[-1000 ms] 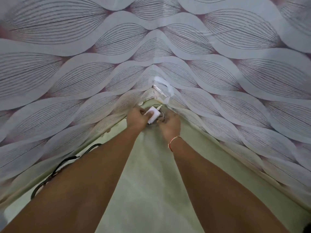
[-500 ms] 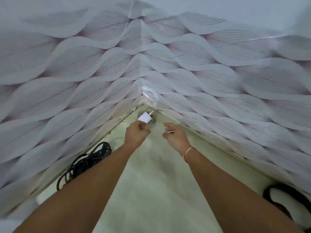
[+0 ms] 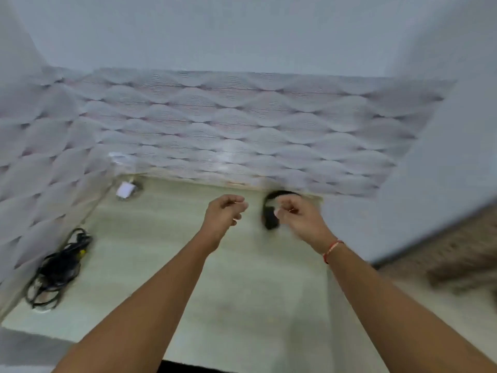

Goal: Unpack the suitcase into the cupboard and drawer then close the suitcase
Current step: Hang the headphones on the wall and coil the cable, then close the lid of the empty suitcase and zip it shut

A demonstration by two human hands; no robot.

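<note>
I look into a compartment with a pale green floor (image 3: pixel 166 265) and patterned paper on its walls. A small white charger block (image 3: pixel 125 189) lies in the far left corner. A bundle of black cables (image 3: pixel 57 267) sits by the left wall. Black headphones (image 3: pixel 270 215) lie against the back wall, partly hidden by my right hand. My left hand (image 3: pixel 224 215) hovers over the middle of the floor, fingers loosely curled, holding nothing. My right hand (image 3: pixel 300 216) floats beside it, also loosely curled and empty. The frame is blurred by motion.
The patterned back wall (image 3: pixel 242 135) and left wall (image 3: pixel 32 162) enclose the compartment. A plain white surface (image 3: pixel 242 30) rises above. At the lower right a brownish floor (image 3: pixel 457 259) shows beyond a white panel.
Both hands have let go of the white charger block in the corner and pulled back to the right. My view has drawn back and swung right, revealing the headphones.
</note>
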